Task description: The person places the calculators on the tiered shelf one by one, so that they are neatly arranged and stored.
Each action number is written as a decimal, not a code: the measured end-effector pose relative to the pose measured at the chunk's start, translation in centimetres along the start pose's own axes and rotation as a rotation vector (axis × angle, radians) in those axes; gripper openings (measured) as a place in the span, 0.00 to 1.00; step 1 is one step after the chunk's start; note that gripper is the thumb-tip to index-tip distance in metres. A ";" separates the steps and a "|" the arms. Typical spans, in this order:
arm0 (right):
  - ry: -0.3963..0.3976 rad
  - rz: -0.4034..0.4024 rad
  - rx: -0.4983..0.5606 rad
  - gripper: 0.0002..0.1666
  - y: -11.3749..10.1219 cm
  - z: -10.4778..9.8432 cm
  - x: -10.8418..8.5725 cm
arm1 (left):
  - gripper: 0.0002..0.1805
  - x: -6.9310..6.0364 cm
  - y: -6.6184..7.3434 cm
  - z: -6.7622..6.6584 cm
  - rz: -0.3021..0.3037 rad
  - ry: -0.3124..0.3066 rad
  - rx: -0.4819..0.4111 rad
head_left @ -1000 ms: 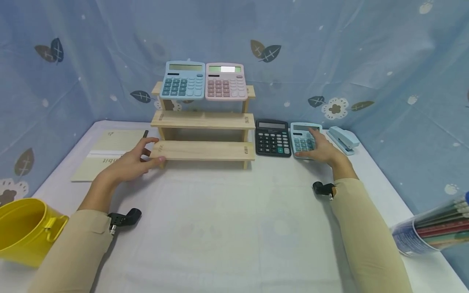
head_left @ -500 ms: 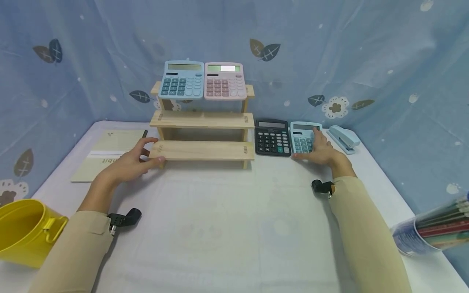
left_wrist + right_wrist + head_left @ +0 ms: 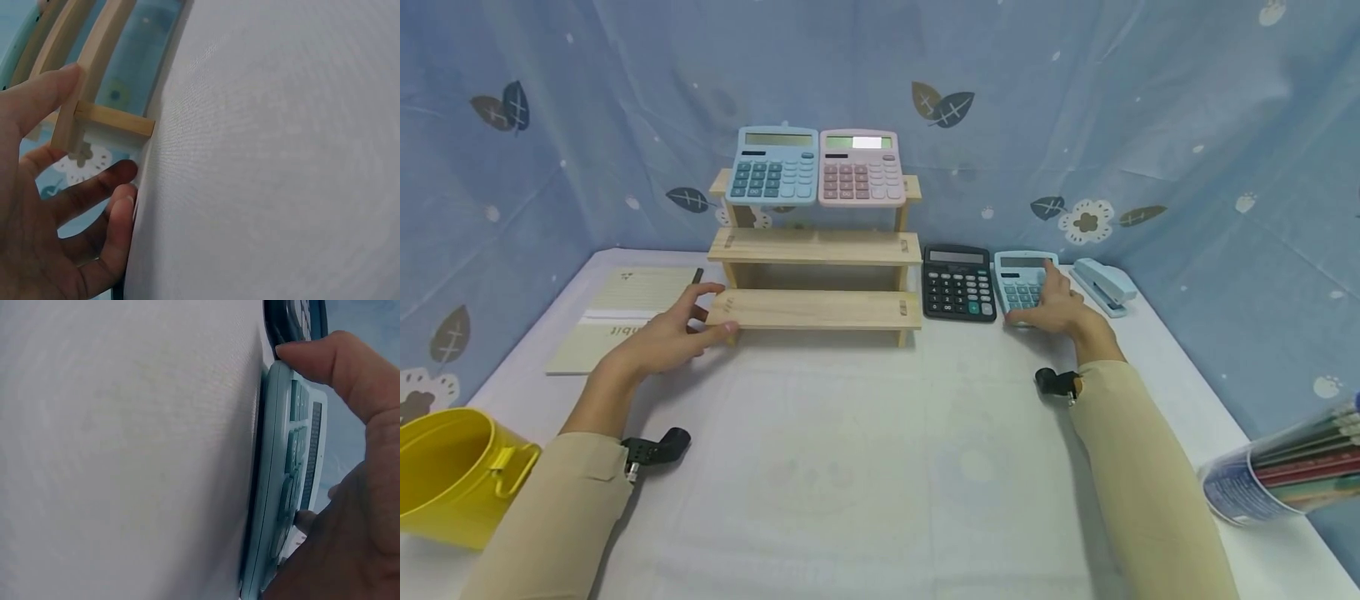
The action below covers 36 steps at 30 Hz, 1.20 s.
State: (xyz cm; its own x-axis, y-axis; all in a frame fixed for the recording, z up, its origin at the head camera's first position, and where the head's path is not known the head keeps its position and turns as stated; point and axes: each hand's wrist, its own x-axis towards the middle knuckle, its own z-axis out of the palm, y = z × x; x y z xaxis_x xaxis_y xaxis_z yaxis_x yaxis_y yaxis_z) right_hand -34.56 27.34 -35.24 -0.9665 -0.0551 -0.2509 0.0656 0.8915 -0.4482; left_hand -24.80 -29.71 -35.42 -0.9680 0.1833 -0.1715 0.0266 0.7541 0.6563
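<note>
blue leaf-print cloth [image 3: 850,67] is hanging behind the white table [image 3: 850,467]. right of centre, the light blue calculator [image 3: 1017,283] is lying lengthwise toward the cloth, beneath the nearer right hand [image 3: 1058,312] — thumb and fingers spanning it, firmness of hold unclear — while the left hand [image 3: 662,337] is pinching the left end of the wooden shelf [image 3: 816,309].

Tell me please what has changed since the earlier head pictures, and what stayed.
The right hand shifted its forefinger slightly right, toward the right edge of the blue calculator on the table. That calculator did not visibly move; the left hand stays on the wooden rack.
</note>
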 end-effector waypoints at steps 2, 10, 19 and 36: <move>-0.008 0.003 -0.027 0.81 -0.1 -0.1 -0.1 | 0.49 0.0 0.0 0.0 0.002 -0.004 -0.003; 0.093 0.003 0.036 0.82 -0.6 0.0 0.2 | 0.49 -0.1 0.0 0.1 0.000 -0.010 -0.021; 0.157 -0.026 0.114 0.81 -0.8 -0.6 -1.1 | 0.49 0.0 -0.2 0.0 0.005 -0.015 -0.023; 0.285 -0.194 0.163 0.78 -3.2 -1.6 -3.7 | 0.49 0.1 -0.2 -0.2 -0.022 -0.026 -0.034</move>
State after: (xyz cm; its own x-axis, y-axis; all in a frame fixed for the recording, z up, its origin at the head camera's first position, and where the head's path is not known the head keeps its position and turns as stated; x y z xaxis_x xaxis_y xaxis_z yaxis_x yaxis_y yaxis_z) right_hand -31.62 25.42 -31.49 -0.9936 -0.0676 0.0905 -0.1085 0.7924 -0.6003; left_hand -24.98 -29.96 -35.47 -0.9613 0.1837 -0.2052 -0.0037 0.7362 0.6767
